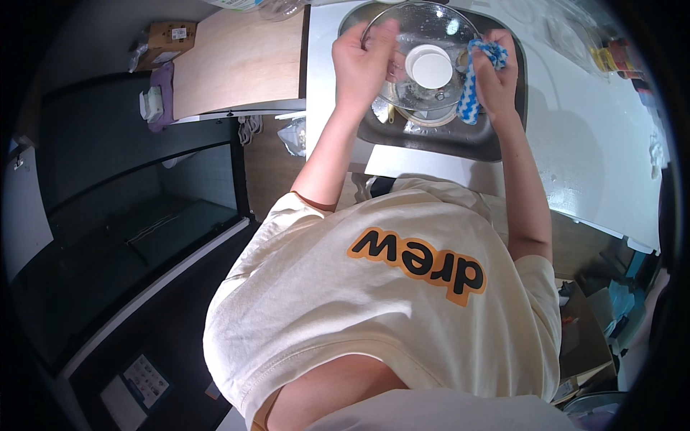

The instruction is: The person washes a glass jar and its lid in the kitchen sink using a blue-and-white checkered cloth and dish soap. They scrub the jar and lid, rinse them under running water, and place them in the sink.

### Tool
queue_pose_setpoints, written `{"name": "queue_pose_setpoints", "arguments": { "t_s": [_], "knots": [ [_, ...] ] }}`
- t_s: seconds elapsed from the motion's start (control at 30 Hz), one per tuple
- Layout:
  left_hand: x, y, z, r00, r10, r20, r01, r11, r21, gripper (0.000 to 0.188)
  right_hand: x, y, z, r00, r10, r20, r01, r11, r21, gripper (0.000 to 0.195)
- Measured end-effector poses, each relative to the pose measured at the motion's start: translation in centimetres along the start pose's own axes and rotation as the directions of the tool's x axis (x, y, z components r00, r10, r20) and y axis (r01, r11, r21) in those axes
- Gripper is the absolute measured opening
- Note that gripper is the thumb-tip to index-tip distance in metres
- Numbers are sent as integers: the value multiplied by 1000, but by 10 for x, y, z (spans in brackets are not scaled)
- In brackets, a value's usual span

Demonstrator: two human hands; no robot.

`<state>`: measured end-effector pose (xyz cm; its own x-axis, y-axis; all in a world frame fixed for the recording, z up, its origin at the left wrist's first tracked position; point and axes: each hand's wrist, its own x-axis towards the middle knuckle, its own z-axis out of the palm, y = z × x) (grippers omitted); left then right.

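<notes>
A round glass pot lid (pixel 426 32) with a metal rim and a white knob (pixel 432 70) is held up over a dark sink (pixel 458 145). My left hand (pixel 366 67) grips the lid's left edge and is slightly blurred. At the right edge, my right hand (pixel 496 78) holds a blue-and-white knitted dishcloth (pixel 470 94) against the rim. Part of the cloth hangs down beside the lid. Beneath the glass, a round pale-rimmed dish or pan (pixel 431 119) lies in the sink, partly hidden by the lid.
White countertop (pixel 571 134) surrounds the sink. Clear plastic containers (pixel 566 37) and several colourful items (pixel 614 60) stand at the upper right. A wooden tabletop (pixel 242 59) is on the left, with a cardboard box (pixel 170 43) beyond it. An open cardboard box (pixel 587 334) sits low at the right.
</notes>
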<state>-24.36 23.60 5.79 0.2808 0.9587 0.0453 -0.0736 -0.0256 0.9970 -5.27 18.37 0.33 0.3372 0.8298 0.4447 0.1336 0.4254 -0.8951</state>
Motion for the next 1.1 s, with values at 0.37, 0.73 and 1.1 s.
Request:
{"name": "queue_pose_setpoints", "arguments": {
  "t_s": [0.37,0.73,1.1],
  "knots": [
    [-12,-10,9,966,211,153,-256,876,408,42,53,-60,18,762,-308,569,503,836,-221,28],
    [-9,-9,7,953,289,-88,-263,938,225,38,18,-2,37,946,244,-212,-295,920,-258,33],
    [-17,-24,9,993,116,-33,-116,993,2,27,0,14,21,891,379,-248,-414,904,-105,36]
  ]
}}
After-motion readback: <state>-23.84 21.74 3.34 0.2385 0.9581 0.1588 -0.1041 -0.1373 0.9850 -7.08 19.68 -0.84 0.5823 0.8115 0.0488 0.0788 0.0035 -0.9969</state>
